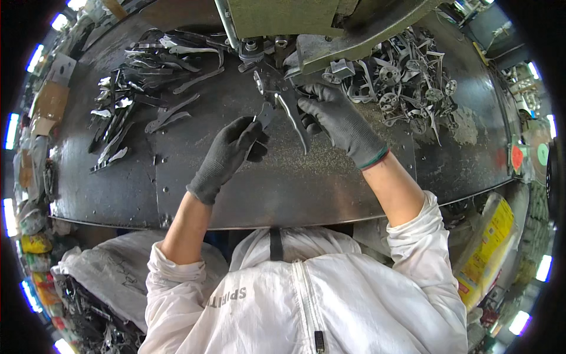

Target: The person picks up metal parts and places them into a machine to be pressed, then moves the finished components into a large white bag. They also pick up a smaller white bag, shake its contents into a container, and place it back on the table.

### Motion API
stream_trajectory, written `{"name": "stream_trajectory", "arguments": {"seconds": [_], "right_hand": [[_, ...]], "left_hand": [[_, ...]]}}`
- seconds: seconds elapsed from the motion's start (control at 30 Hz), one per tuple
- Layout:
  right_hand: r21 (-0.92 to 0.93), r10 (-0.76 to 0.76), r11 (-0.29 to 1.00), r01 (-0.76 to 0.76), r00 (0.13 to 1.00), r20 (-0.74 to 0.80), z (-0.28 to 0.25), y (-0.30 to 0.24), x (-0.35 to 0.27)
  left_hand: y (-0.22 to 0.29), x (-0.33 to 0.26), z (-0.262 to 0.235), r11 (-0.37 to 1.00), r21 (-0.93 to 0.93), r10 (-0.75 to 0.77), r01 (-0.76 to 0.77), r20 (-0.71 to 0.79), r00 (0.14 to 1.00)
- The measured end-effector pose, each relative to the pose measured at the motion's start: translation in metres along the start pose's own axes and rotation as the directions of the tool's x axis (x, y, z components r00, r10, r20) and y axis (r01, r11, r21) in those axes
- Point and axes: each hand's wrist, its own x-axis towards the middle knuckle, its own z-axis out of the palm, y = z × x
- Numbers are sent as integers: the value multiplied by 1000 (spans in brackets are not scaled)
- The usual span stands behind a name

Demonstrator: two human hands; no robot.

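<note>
Midway between the near and far edges of the dark metal surface (pixel 236 203), the left grey-gloved hand (pixel 229 150) pinches a small, flat grey metal plate (pixel 266 114); the right grey-gloved hand (pixel 339 115) (fingers curled, grip unclear) is beside a curved silver metal lever (pixel 291 118).

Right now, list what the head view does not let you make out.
Head view, flat grey metal plate: near end hidden by the grey-gloved left hand.
Head view, grey-gloved right hand: palm hidden by the back of the hand.
Head view, green metal machine: top cut off by the upper edge.
Head view, heap of silver metal brackets: lower pieces hidden by upper ones.
</note>
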Motion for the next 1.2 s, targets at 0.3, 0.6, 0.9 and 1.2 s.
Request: {"name": "stream_trajectory", "arguments": {"seconds": [0.3,0.6,0.9,1.2], "right_hand": [[24,38,999,-40,998,59,4,18,13],[45,20,999,-21,1000,15,7,34,16],[127,-157,978,166,985,-77,16,54,12],[-918,-338,-118,-379,884,-322,-86,-27,26]], "left_hand": [[-6,8,6,999,-8,-32,33,73,997],[9,4,1,998,67,0,-4,69,998],[44,5,24,980,-103,179,-171,74,981],[-36,22,-13,988,-154,-6,-19,-162,987]]}}
